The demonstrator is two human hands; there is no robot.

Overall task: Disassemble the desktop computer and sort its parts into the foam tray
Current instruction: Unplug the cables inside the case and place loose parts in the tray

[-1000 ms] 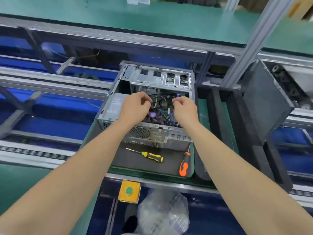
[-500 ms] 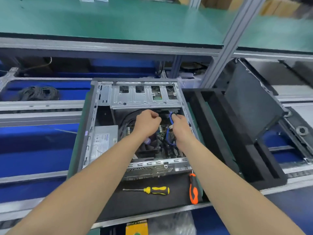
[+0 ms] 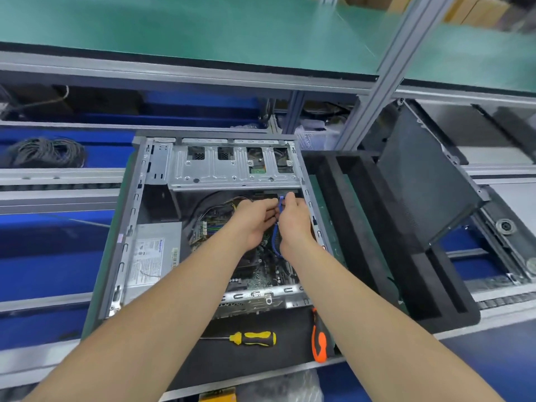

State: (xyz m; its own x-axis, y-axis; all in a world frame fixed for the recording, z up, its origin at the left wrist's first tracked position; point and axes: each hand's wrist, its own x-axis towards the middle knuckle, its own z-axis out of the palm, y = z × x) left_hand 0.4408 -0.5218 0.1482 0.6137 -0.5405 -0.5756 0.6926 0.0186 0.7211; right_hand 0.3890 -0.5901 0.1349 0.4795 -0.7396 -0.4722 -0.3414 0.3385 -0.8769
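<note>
An open grey desktop computer case [image 3: 150, 181] lies on its side in front of me, its motherboard [image 3: 261, 271] and power supply [image 3: 153, 253] exposed. Both my hands reach inside near the drive cage [image 3: 232, 169]. My left hand [image 3: 255, 220] and my right hand [image 3: 294, 221] meet at a blue cable [image 3: 275, 242] and pinch its upper end between curled fingers. The cable runs down over the motherboard between my wrists. A black foam tray [image 3: 385, 250] with long slots stands right of the case.
A yellow-handled screwdriver [image 3: 252, 338] and an orange-handled screwdriver [image 3: 318, 342] lie on the black mat in front of the case. The removed dark side panel [image 3: 420, 181] leans on the tray's far right. A cable coil [image 3: 46, 152] sits far left. Aluminium posts rise behind.
My view has tilted down over the case. Both hands have moved deeper toward the drive cage and closed together on the blue cable's upper end.
</note>
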